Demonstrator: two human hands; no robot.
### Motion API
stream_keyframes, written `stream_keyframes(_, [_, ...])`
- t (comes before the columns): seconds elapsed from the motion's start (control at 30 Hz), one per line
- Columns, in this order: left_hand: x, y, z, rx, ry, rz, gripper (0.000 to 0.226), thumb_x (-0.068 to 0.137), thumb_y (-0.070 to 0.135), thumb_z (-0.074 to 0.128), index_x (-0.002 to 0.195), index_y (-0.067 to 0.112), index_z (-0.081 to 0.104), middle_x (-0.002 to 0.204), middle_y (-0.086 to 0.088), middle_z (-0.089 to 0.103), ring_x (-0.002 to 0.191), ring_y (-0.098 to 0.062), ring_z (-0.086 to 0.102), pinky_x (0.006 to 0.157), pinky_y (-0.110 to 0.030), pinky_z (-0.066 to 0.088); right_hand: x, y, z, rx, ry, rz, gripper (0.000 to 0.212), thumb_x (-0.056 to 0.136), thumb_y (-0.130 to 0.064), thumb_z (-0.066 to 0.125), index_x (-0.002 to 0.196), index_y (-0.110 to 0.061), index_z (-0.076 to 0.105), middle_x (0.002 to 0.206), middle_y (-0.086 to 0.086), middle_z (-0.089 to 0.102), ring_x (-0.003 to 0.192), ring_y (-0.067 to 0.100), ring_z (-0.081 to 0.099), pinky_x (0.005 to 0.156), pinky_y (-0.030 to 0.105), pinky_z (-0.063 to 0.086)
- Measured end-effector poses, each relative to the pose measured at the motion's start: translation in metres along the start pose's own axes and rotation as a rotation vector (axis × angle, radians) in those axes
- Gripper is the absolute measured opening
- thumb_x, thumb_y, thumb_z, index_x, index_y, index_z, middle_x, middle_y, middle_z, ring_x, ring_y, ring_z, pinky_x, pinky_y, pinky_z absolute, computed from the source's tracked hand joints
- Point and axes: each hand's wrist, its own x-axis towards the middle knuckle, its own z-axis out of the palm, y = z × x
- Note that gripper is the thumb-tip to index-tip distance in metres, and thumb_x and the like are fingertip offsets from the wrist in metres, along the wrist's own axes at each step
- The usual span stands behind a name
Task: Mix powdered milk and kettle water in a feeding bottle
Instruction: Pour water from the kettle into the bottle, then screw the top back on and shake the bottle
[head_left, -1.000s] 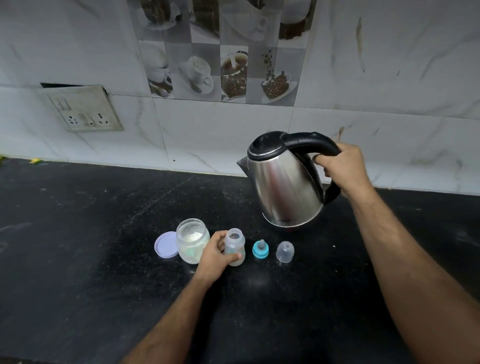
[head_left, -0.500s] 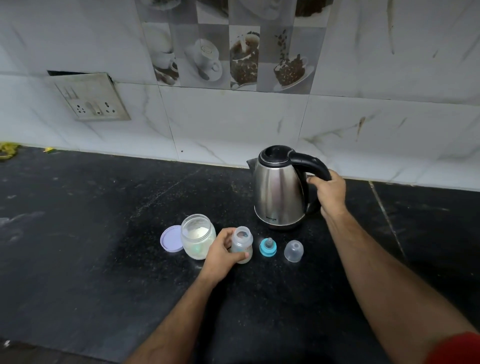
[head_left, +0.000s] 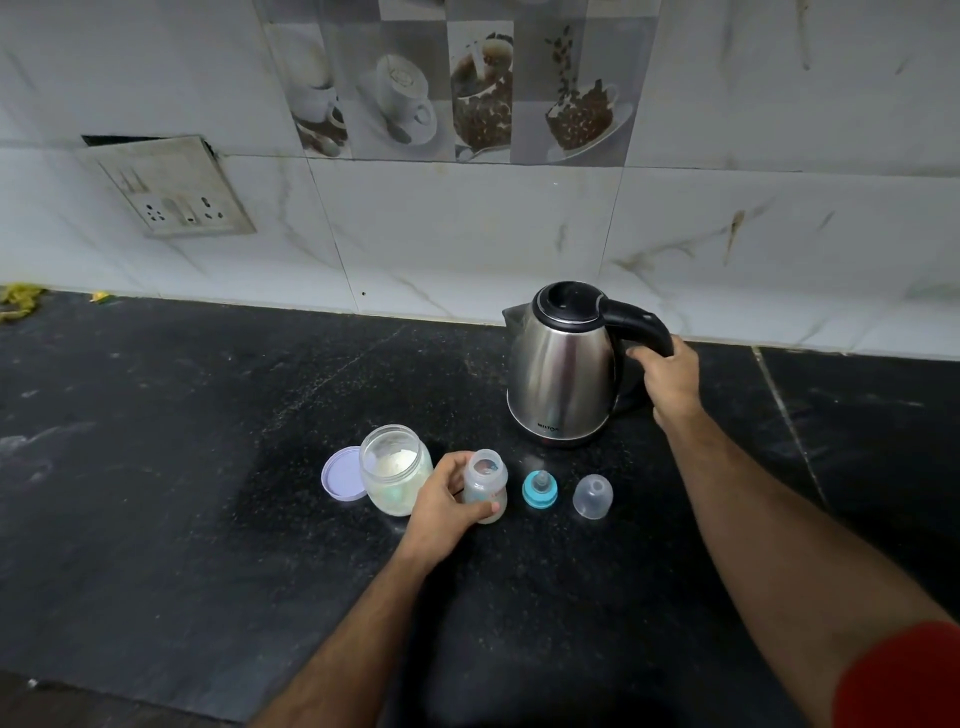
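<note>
Now, step: the water part looks like it is wrapping up (only a guess).
Kettle: the steel kettle (head_left: 558, 371) stands upright on the black counter (head_left: 156, 467), right of middle.
Right hand: the right hand (head_left: 670, 379) is wrapped round the kettle's handle.
Left hand: the left hand (head_left: 447, 501) grasps the open feeding bottle (head_left: 485, 483), lower middle.
Powder: the milk powder jar (head_left: 395, 470) sits just left, lid off.
Next: let go of the kettle, then fetch the blue teat ring (head_left: 540, 488).
</note>
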Motion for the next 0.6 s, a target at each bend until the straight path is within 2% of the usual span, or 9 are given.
stream_keyframes(0.13, [0.001,0.001,0.003,0.003,-0.005,0.006,0.056,0.071,-0.01,0.079,0.112,0.021,0.057,0.114,0.006,0.069,0.105,-0.003,0.065,0.098,-0.027,0.05,0.002,0.005,-0.004,-0.02,-0.024,-0.001,0.024,0.084,0.0,0.067,0.107,-0.009,0.069,0.09,0.003,0.068,0.09,0.019,0.063,0.08,0.029,0.048])
stream_keyframes(0.27, [-0.001,0.003,0.004,-0.001,-0.013,0.018,0.056,0.072,-0.01,0.079,0.113,0.02,0.057,0.115,0.004,0.069,0.108,-0.007,0.065,0.099,-0.028,0.05,0.002,0.003,-0.009,-0.056,-0.07,-0.012,0.021,0.085,-0.001,0.067,0.103,-0.012,0.067,0.088,-0.001,0.067,0.091,0.018,0.063,0.082,0.029,0.048])
stream_keyframes(0.43, [-0.005,0.008,0.005,-0.008,-0.017,0.029,0.055,0.072,-0.01,0.078,0.115,0.017,0.056,0.116,0.004,0.069,0.11,-0.008,0.065,0.097,-0.025,0.051,0.005,0.009,-0.02,-0.214,-0.117,-0.007,0.028,0.083,-0.005,0.072,0.11,-0.01,0.066,0.102,0.006,0.068,0.101,0.024,0.064,0.093,0.037,0.051])
stream_keyframes(0.6, [-0.01,0.011,0.007,-0.003,-0.03,0.039,0.055,0.073,-0.009,0.078,0.114,0.019,0.056,0.116,0.005,0.069,0.11,-0.009,0.064,0.097,-0.026,0.051,-0.004,0.012,-0.031,-0.257,-0.102,-0.016,0.033,0.084,-0.006,0.071,0.116,-0.013,0.064,0.108,0.002,0.068,0.108,0.022,0.064,0.1,0.041,0.051])
